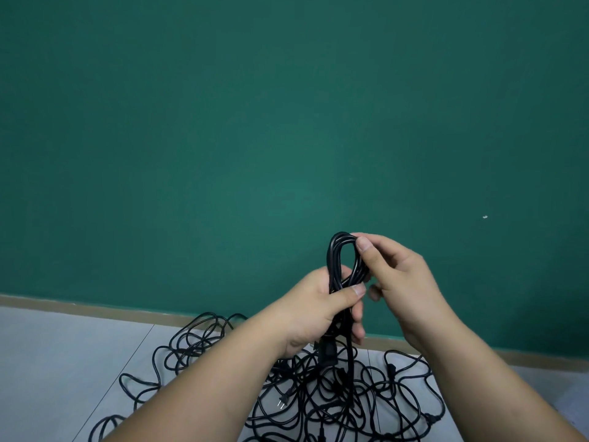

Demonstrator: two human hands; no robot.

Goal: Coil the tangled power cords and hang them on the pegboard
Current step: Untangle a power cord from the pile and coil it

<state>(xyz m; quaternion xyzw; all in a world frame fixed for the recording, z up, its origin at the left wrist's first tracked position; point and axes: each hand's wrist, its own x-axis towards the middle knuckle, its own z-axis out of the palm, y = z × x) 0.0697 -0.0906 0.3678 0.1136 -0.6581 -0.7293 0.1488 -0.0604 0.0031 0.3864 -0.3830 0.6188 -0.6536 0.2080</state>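
A green wall (pixel 223 122) fills most of the frame above pale floor (pixel 63 362). At lower centre, tangled cords (pixel 318 393) sprawl on that floor. Just above them, a coiled cord (pixel 342 260) stands upright, long axis vertical and loop end pointing up. The left hand (pixel 315 314) wraps its lower bundle, thumb pressed across. The right hand (pixel 398 282) pinches the loop's top with its thumb and curled fingers.
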